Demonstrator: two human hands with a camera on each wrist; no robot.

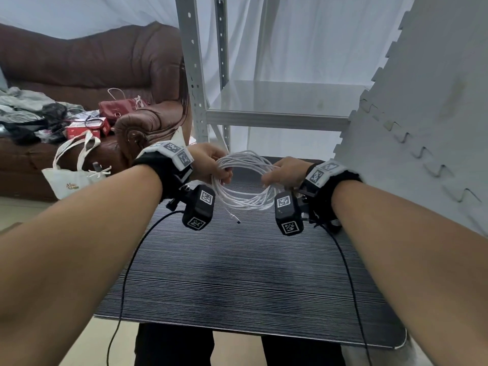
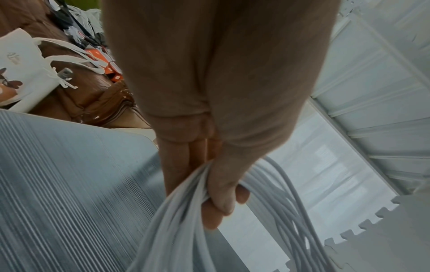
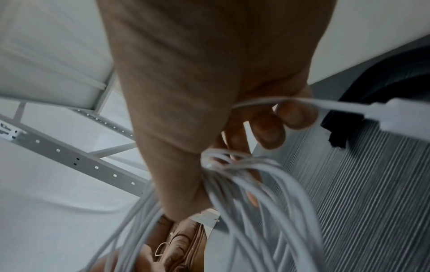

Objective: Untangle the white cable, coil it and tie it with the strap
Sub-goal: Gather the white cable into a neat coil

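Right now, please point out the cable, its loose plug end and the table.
cable [image 1: 244, 200], head view, lower arc of the coil
plug end [image 1: 237, 221], head view, tip hanging below the coil
table [image 1: 237, 281], head view, bare ribbed top

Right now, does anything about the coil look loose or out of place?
One plug end of the white cable dangles free below the coil, above the table. Both hands grip the loops; no strap is visible on them.
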